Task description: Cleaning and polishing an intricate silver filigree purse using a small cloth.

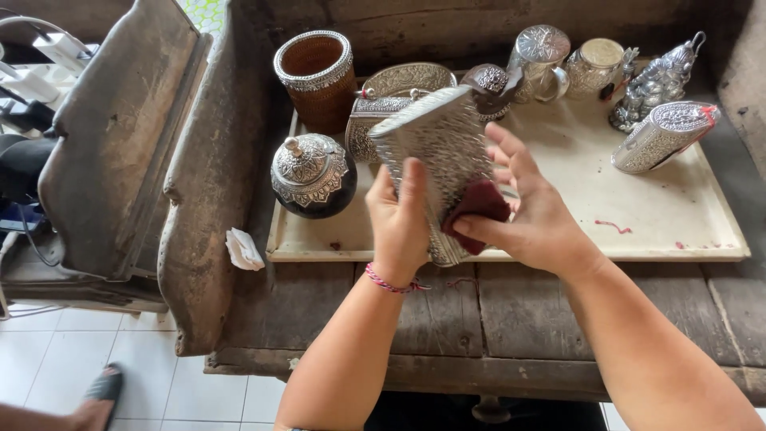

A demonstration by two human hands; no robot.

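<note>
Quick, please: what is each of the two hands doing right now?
Left hand: closed, holding the embossed silver metal case.
Right hand: pinching a dark red cloth against the case.

Your forearms are bare, no sleeves showing; your left hand wears a braided pink-and-red thread bracelet at the wrist; your right hand wears nothing.
</note>
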